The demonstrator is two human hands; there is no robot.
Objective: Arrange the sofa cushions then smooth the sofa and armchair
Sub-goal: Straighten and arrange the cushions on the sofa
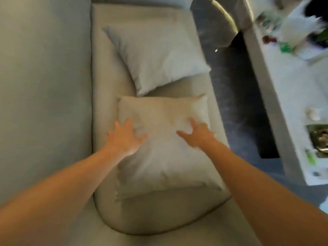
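Two loose cushions lie flat on the beige sofa seat (106,71). The nearer beige cushion (159,157) lies below me, and a paler grey cushion (156,57) lies beyond it, turned at an angle. My left hand (124,137) rests flat on the near cushion's left part with fingers spread. On the same cushion's right part, near its far right corner, my right hand (197,134) is also spread. Neither hand grips anything. The sofa backrest (44,86) runs along the left.
A dark carpet (229,96) runs along the sofa's right edge. Beyond it stands a white low table (291,96) with small items, a tray and green bits on it. A curved piece of furniture (221,15) sits at the top right.
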